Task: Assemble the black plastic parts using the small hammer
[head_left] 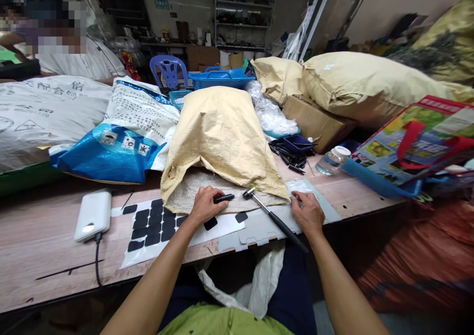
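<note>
A short black pen-shaped piece is held in my left hand, which rests at the open mouth of a tan woven sack. My right hand lies beside the sack's right corner, fingers curled together; what they hold, if anything, is hidden. Between my hands a small hammer with a dark handle slants across the sack's lip, its head toward the left hand. Under my left wrist is a white sheet with black rounded-square stickers. A grey board lies at the table's front edge.
A white power bank with a cable sits left. Blue-and-white sacks stand behind it. At right are black pen-like parts, a clear jar, a blue tray and a colourful bag. Another person is at far left.
</note>
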A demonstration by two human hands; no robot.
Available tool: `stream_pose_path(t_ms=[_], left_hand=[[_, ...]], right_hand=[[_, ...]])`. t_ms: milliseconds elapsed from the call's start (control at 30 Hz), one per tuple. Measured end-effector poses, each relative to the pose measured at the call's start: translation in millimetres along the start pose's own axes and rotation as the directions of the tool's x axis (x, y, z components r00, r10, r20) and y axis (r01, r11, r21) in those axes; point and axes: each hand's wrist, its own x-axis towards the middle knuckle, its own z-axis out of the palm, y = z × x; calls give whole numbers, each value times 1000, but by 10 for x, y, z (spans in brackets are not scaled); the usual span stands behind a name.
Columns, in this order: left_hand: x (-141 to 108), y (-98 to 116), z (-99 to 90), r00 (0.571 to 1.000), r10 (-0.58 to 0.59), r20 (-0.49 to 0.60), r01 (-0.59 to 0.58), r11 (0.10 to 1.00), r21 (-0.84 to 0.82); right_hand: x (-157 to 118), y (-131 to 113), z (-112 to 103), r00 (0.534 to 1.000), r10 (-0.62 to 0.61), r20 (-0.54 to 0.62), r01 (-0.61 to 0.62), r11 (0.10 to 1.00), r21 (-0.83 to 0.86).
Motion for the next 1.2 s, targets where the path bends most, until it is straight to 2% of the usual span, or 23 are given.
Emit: stream_pose_path(t_ms=[100, 200, 267, 333, 467, 600, 667, 733, 867, 1033, 1200], left_hand=[[-17, -16, 83, 998, -5, -64, 5, 1000, -6], [-26, -35, 111, 997, 12, -75, -13, 1000, -4], [-32, -37, 104, 998, 22, -66, -23, 1000, -7], [-38, -30, 92, 998, 26, -62, -27, 1000, -7], [-44, -17, 82, 998, 26, -54, -26, 1000, -1], [-49, -9, 82, 998, 20, -53, -21, 1000, -17], [-55, -4, 79, 999, 20, -51, -21, 1000, -20], [-61, 0, 76, 999, 21, -42, -22, 1000, -21], [-65, -5, 73, 1000, 11, -21, -11, 1000, -24], [-54, -22, 74, 1000, 12, -8, -12, 1000, -19], [-55, -28, 75, 999, 27, -24, -28, 999, -32]], right_hand=[[-67, -72, -96, 1000, -23, -14, 23, 999, 45], [-264, -243, -224, 982, -170, -77, 175, 982, 65], [-430, -385, -276, 956, -294, -1, 292, 950, 113], [-570, -510, -274, 931, -356, 87, 342, 929, 139], [-670, -638, -158, 921, -343, 186, 343, 939, 33], [-647, -688, -112, 927, -318, 201, 331, 943, -36], [-675, -755, -151, 933, -322, 163, 320, 947, 37], [-745, -860, -206, 932, -342, 119, 317, 929, 190], [-941, -1101, -239, 902, -421, 96, 335, 824, 457], [-1078, -1270, -161, 866, -486, 118, 360, 770, 527], [-1104, -1378, -163, 858, -500, 118, 361, 750, 554]])
